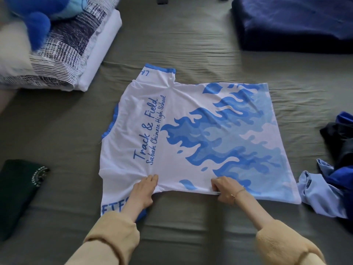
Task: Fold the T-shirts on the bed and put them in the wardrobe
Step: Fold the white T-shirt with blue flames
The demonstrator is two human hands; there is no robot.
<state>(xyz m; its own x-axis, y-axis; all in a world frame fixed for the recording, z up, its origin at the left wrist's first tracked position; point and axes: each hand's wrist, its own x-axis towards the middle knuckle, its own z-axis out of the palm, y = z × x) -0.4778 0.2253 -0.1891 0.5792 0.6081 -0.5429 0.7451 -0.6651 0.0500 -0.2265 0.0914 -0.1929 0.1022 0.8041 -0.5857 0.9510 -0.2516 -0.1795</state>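
A white T-shirt (191, 134) with blue flames and blue lettering lies spread flat on the grey-green bed (172, 44), collar to the left and hem to the right. My left hand (144, 190) grips the near edge of the shirt, fingers on top of the cloth. My right hand (226, 189) pinches the same near edge further right, fingers curled round the fabric. The cloth between the two hands is pulled up off the sheet. A folded dark green T-shirt (17, 192) lies at the left. A loose heap of blue and dark shirts (332, 180) sits at the right.
Folded striped and white bedding (76, 52) is stacked at the back left with a blue plush toy (38, 18) on it. A folded navy blanket (294, 22) lies at the back right. Bare sheet shows in front of the shirt.
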